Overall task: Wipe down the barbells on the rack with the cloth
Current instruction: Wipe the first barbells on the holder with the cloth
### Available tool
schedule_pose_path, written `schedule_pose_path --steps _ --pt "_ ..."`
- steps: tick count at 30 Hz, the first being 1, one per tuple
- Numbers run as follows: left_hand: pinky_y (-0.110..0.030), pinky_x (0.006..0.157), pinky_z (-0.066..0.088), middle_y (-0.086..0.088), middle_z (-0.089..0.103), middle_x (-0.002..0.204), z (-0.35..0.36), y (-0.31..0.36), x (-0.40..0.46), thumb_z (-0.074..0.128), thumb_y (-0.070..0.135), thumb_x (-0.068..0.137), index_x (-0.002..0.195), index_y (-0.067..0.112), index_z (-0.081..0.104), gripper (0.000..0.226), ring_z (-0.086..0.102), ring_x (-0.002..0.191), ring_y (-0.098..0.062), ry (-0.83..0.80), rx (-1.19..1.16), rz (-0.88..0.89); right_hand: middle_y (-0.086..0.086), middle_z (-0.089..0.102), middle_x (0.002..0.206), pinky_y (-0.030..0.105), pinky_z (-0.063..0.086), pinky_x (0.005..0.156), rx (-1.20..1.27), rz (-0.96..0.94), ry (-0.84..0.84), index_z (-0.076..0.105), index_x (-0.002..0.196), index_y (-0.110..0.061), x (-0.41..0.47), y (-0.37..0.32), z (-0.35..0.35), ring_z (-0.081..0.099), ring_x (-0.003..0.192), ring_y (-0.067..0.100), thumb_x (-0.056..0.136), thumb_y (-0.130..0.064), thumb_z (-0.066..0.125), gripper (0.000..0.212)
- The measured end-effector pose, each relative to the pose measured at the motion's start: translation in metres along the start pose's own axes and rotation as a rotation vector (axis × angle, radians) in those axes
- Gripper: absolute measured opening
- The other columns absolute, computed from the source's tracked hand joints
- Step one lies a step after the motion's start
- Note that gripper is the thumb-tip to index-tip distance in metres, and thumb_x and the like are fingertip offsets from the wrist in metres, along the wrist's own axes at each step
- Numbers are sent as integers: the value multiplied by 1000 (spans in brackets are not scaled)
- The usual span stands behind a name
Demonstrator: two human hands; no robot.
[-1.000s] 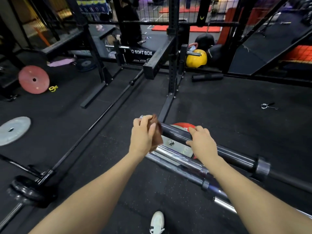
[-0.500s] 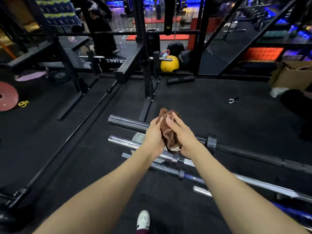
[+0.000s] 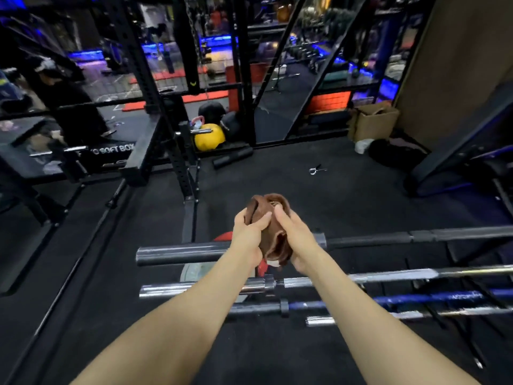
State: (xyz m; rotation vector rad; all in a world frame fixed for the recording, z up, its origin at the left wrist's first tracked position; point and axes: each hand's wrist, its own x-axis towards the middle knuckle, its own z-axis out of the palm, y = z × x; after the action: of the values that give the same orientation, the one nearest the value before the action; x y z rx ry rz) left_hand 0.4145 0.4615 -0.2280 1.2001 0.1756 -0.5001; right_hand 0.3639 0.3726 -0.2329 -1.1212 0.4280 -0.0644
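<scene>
A bunched brown cloth (image 3: 273,234) is held between both hands above the barbells. My left hand (image 3: 248,234) grips its left side, thumb pressed into the fabric. My right hand (image 3: 295,237) holds its right side. Below them several barbells lie side by side on a low rack: a dark grey barbell (image 3: 180,252) farthest, a chrome barbell (image 3: 194,289) in the middle, a blue-shafted barbell (image 3: 416,297) nearer, and another chrome sleeve (image 3: 322,320) nearest. The cloth hangs over the dark bar's sleeve; whether it touches is unclear.
A black power rack upright (image 3: 191,195) stands just behind the bars. A yellow ball (image 3: 209,137), a black foam roller (image 3: 233,158) and a barbell collar clip (image 3: 316,170) lie on the black floor beyond. A cardboard box (image 3: 372,123) sits far right. A red plate (image 3: 224,236) peeks under the bars.
My right hand left the bar and joined the left on the cloth, and both lifted it slightly. The view swung right, so the bars now run more level across the frame.
</scene>
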Motion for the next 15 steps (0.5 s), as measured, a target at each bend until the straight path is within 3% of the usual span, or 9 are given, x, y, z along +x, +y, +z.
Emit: schedule_pose_path --steps 3,5,6,8,10,12,15 --pt "-48 85 53 -11 62 119 -7 5 5 57 22 95 128 19 46 34 62 104 -30 5 -45 -135 -3 68 116 32 52 90 -46 -98 26 55 128 -32 -2 15 18 65 106 13 93 -28 60 36" --pt "-40 73 53 -10 63 121 -11 10 0 45 42 98 127 18 52 39 63 100 -27 -85 -37 -292 -4 66 115 36 50 95 -170 -189 189 55 124 -29 -1 24 21 63 108 15 92 -13 60 37" --pt "-37 75 51 -9 62 123 -13 10 -2 41 49 97 127 15 53 47 62 101 -24 -141 77 -304 -2 64 116 37 48 98 -257 -235 316 55 125 -26 0 26 18 60 111 17 91 -7 59 39" --pt "-30 92 42 -2 56 127 -23 8 4 40 47 98 129 13 51 48 54 108 -17 -211 491 -129 2 57 121 32 42 101 -482 -321 546 52 132 -20 0 25 11 54 113 17 90 -3 57 46" --pt "-25 103 31 0 49 134 -46 6 16 48 32 98 134 14 48 40 46 121 -15 -261 935 256 3 52 122 29 39 97 -824 -424 673 51 136 -22 2 25 2 50 109 18 89 -6 57 49" --pt "-27 105 30 -3 49 134 -77 10 26 61 23 91 132 15 52 43 45 124 -19 -271 1238 502 5 48 130 33 35 98 -1112 -415 663 47 139 -21 6 34 -6 43 114 26 91 -11 60 51" --pt "-26 101 31 -3 52 126 -133 15 29 68 17 84 126 14 56 44 47 119 -22 -179 1384 595 10 33 150 37 22 113 -1293 -337 532 42 143 -16 16 61 -8 26 138 31 91 -26 63 57"
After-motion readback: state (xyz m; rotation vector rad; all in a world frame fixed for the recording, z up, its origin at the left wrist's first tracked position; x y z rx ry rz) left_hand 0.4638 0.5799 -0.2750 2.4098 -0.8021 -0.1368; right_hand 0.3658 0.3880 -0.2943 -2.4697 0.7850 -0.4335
